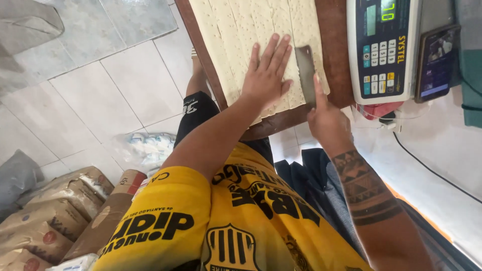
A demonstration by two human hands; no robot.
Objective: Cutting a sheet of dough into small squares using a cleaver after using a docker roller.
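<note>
Your left hand (267, 75) lies flat, fingers spread wide, pressing on the pale, dotted dough sheet (251, 35), which is scored into long strips and covers the brown wooden table (334, 45). Your right hand (327, 118) is closed around the handle of a broad-bladed knife (306, 74); its blade stands on the dough just beside your left fingertips, near the sheet's right edge. To the right of the table sit a digital scale (384, 47) and a phone (436, 62). Paper sacks (47, 216) rest on the tiled floor (100, 85) at lower left.
</note>
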